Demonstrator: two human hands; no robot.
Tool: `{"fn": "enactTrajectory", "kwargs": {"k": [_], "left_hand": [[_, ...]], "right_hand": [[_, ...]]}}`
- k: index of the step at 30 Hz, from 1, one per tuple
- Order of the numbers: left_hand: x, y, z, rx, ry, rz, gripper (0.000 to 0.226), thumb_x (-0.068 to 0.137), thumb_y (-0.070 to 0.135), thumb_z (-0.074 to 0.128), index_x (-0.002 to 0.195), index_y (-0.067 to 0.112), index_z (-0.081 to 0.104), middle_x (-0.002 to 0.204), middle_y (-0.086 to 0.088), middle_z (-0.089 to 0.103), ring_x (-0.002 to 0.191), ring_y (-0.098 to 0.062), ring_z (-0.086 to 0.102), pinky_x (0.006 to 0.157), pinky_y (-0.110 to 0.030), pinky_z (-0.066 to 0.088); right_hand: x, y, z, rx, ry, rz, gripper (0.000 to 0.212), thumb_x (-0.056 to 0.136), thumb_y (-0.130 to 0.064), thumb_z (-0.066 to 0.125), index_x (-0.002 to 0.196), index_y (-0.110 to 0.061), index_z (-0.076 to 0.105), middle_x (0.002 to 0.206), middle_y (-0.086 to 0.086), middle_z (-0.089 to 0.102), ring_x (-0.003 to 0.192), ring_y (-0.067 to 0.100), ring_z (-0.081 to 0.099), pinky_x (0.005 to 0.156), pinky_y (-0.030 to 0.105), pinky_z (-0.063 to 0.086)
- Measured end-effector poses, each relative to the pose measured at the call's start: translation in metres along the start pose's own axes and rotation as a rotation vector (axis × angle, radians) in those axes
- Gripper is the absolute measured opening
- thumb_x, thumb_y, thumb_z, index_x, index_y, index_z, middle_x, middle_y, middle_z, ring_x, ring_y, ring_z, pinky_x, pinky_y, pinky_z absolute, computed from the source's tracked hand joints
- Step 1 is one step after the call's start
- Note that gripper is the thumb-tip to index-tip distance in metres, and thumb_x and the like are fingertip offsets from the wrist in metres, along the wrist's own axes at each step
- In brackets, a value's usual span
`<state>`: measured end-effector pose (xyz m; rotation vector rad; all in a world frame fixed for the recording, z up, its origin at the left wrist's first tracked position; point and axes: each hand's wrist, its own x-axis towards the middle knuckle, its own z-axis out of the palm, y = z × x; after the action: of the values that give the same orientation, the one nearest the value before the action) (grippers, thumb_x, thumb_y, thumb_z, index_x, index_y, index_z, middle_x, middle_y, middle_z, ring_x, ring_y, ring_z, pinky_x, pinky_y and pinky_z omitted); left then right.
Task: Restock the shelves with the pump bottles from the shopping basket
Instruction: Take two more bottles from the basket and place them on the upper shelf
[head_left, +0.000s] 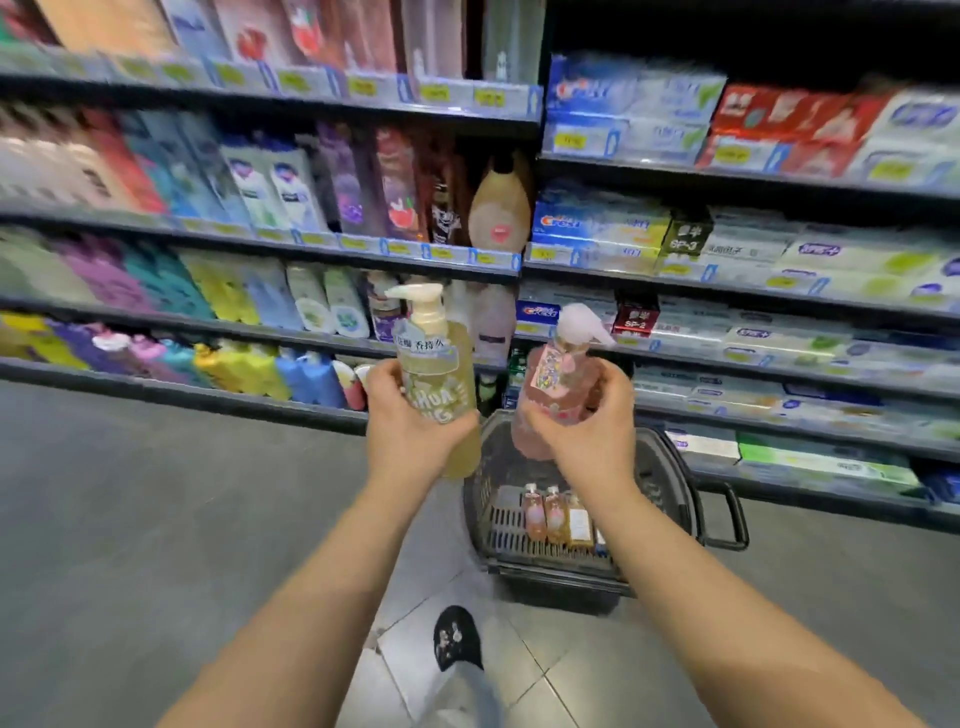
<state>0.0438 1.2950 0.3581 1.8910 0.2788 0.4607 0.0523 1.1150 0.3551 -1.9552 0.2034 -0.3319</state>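
My left hand (410, 431) grips a yellow pump bottle (441, 364) with a cream pump, held upright in front of the shelves. My right hand (587, 421) grips a pink pump bottle (558, 379) with a pale pump, tilted slightly, just right of the yellow one. Below both hands a dark shopping basket (670, 467) stands on the floor. Three small pump bottles (558, 517), pink and amber, lie side by side in its bottom.
Shelves (363, 249) packed with bottles and refill pouches run across the left and middle. Toothpaste boxes (727, 244) fill the shelves at right. The basket's handle (727, 514) sticks out to the right. My shoe (457, 639) is on the tiled floor near the basket.
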Motion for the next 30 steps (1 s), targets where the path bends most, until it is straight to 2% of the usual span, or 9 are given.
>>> {"fn": "enactTrajectory", "kwargs": {"k": [5,7,10,14,18,19,23,27,30], "left_hand": [[0.030,0.056,-0.090,0.053,0.122,0.133,0.078,0.049,0.031,0.086,0.108,0.027,0.035,0.102,0.009,0.048,0.094,-0.015,0.055,0.081,-0.029,0.047],[0.049,0.069,-0.126,0.048,0.156,0.166,0.080,0.049,0.032,0.085,0.110,0.027,0.034,0.103,0.011,0.048,0.094,-0.014,0.055,0.078,-0.027,0.045],[0.082,0.080,-0.177,0.026,0.186,0.219,0.082,0.051,0.033,0.086,0.111,0.030,0.030,0.113,0.001,0.051,0.100,-0.015,0.055,0.080,-0.026,0.042],[0.141,0.090,-0.243,0.050,0.249,0.299,0.082,0.055,0.030,0.088,0.113,0.024,0.030,0.112,0.001,0.050,0.097,-0.016,0.054,0.078,-0.027,0.042],[0.203,0.100,-0.298,0.067,0.266,0.381,0.085,0.054,0.024,0.089,0.116,0.016,0.033,0.107,0.006,0.044,0.096,-0.014,0.052,0.081,-0.024,0.042],[0.218,0.104,-0.310,0.072,0.263,0.402,0.085,0.053,0.024,0.089,0.117,0.016,0.032,0.108,0.004,0.044,0.098,-0.014,0.051,0.082,-0.024,0.041],[0.272,0.119,-0.338,0.054,0.236,0.446,0.086,0.056,0.027,0.089,0.118,0.021,0.029,0.122,-0.005,0.048,0.106,-0.020,0.054,0.091,-0.035,0.046],[0.321,0.139,-0.346,0.012,0.209,0.544,0.086,0.056,0.026,0.089,0.117,0.015,0.030,0.123,-0.009,0.048,0.106,-0.022,0.055,0.090,-0.037,0.047],[0.358,0.158,-0.342,-0.042,0.219,0.616,0.084,0.053,0.031,0.089,0.111,0.019,0.029,0.116,-0.006,0.048,0.104,-0.020,0.054,0.087,-0.033,0.046]], "right_hand": [[-0.014,-0.099,0.033,0.041,-0.042,-0.148,0.082,0.056,-0.041,0.084,0.125,-0.024,0.044,0.122,-0.001,0.054,0.108,0.018,0.058,0.092,0.044,0.049],[-0.014,-0.133,0.051,0.067,-0.045,-0.202,0.079,0.056,-0.040,0.084,0.124,-0.026,0.045,0.121,-0.003,0.053,0.107,0.017,0.058,0.092,0.043,0.049],[-0.009,-0.179,0.085,0.079,-0.039,-0.292,0.080,0.057,-0.041,0.085,0.125,-0.026,0.044,0.123,-0.002,0.052,0.109,0.017,0.056,0.094,0.041,0.048],[0.002,-0.241,0.143,0.133,-0.010,-0.409,0.076,0.060,-0.038,0.084,0.124,-0.026,0.044,0.120,-0.003,0.052,0.108,0.014,0.055,0.091,0.031,0.048],[0.016,-0.301,0.198,0.229,0.047,-0.507,0.068,0.059,-0.033,0.086,0.112,-0.035,0.043,0.105,-0.025,0.048,0.095,-0.003,0.052,0.083,0.018,0.044],[0.021,-0.315,0.209,0.228,0.064,-0.521,0.070,0.059,-0.033,0.086,0.114,-0.034,0.043,0.107,-0.023,0.049,0.097,-0.001,0.052,0.084,0.018,0.042],[0.046,-0.361,0.242,0.215,0.116,-0.572,0.084,0.063,-0.032,0.085,0.132,-0.019,0.040,0.127,-0.001,0.049,0.114,0.016,0.052,0.097,0.030,0.043],[0.080,-0.398,0.262,0.237,0.124,-0.650,0.083,0.065,-0.024,0.085,0.134,-0.016,0.038,0.129,0.000,0.044,0.120,0.022,0.049,0.103,0.038,0.041],[0.111,-0.418,0.273,0.270,0.129,-0.708,0.079,0.068,-0.015,0.084,0.133,-0.015,0.038,0.131,0.006,0.044,0.121,0.024,0.048,0.103,0.045,0.042]]}}
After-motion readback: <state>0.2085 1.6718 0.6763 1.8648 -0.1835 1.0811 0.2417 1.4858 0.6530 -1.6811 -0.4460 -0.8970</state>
